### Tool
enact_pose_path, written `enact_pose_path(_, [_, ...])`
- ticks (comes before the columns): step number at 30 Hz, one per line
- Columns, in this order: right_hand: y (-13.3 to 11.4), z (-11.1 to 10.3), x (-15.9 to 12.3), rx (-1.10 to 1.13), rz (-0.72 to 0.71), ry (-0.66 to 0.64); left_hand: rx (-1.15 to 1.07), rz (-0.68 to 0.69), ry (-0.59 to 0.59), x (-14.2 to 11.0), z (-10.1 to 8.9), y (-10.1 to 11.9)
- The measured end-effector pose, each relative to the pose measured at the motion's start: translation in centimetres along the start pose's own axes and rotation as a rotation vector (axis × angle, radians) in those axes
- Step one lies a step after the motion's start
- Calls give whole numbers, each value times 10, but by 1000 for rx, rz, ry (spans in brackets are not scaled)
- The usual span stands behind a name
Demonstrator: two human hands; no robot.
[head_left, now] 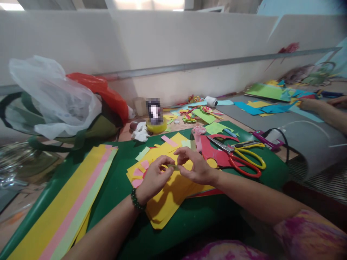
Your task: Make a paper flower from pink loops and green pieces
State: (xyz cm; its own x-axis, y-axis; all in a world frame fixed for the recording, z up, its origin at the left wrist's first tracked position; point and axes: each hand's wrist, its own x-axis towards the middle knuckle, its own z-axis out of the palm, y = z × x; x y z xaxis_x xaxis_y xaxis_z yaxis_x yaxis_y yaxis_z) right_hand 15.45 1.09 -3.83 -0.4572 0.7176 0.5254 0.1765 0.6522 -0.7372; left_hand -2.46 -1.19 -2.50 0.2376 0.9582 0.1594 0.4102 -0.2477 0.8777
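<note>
Between my fingertips is a small strip of green paper (175, 167). My left hand (157, 177), with a dark bead bracelet at the wrist, pinches its left end. My right hand (195, 168) pinches the right end between thumb and finger. Both hands are over a stack of yellow paper sheets (165, 211). A pink, yellow and red paper flower (139, 174) lies on the stack beside my left hand and is partly hidden by it. Right of my right hand, scissors (245, 162) with red and yellow handles lie over red paper (210, 151).
Long yellow, pink and green paper strips (78, 202) lie on the green mat (108, 202) to the left. Bags (62, 104) stand behind them. Finished paper flowers (207, 111) and scraps lie at the back. Another person's hand (311, 105) is at far right, near blue paper (249, 108).
</note>
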Motion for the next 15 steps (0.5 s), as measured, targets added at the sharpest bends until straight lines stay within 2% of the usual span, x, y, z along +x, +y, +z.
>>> enact_pose_path(4, [1,2,0,14,-7,13,118,61,35,0,0,-1])
enact_pose_path(8, [-1,2,0,9,10,22,142,97,24,0,1,-2])
enact_pose_path(15, [-1,2,1,18,6,24,126,53,-9,1,1,-1])
